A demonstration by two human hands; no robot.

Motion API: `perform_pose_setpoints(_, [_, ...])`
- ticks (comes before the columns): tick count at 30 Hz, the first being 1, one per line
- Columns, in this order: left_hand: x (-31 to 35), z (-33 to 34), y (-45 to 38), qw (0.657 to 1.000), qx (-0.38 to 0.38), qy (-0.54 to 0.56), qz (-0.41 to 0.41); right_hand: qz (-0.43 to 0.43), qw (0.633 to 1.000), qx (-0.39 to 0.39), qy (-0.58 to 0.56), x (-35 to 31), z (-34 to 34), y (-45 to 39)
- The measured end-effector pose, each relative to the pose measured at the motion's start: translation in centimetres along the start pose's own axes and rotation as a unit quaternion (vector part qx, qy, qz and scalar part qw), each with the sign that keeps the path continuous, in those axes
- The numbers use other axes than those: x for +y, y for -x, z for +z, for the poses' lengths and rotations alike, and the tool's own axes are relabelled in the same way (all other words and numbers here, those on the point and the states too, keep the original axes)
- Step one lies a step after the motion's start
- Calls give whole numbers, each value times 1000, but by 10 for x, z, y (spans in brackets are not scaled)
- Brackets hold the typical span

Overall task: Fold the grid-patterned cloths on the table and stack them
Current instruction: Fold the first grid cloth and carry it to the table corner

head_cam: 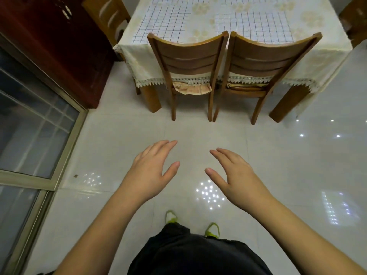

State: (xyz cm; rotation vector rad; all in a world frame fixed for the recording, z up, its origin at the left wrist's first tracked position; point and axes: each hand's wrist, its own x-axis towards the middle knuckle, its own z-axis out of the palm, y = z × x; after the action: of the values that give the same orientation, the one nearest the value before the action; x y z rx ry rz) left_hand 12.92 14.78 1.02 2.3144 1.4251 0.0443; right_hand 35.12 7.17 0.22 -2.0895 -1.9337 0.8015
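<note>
Two white cloths with a dark grid pattern lie spread flat on the table (pixel 327 56), which wears a cream lace-edged tablecloth. One cloth (pixel 164 20) is at the left, the other (pixel 256 24) at the right. I stand on the floor some way back from the table. My left hand (pixel 153 169) and my right hand (pixel 236 175) are held out in front of me over the floor, palms down, fingers straight and empty, far from both cloths.
Two wooden chairs (pixel 188 56) (pixel 266 60) are pushed in at the table's near side, between me and the cloths. A dark red cabinet (pixel 49 46) stands at the left, with a glass sliding door (pixel 29 135) beside it. More chairs show at the far corners. White tiled floor (pixel 119 135) lies underfoot.
</note>
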Motion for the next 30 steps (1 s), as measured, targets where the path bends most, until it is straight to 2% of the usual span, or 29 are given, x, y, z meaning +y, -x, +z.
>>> perform_pose_setpoints(10, [-89,-42,-109,1000,3,6,-19,-16,999,14,48,-50,-17,-153])
perform_pose_setpoints(17, [-126,-90,-188,1000,14,1,26,5,997,44,59,-79,-41,-228])
perform_pose_setpoints(23, [-132,-106,-249,999,-3,1,43,18,996,54,65,-72,-58,-273])
perform_pose_setpoints(30, [-126,-106,-335,999,-26,1,42,13,997,62,50,-34,-82,-345])
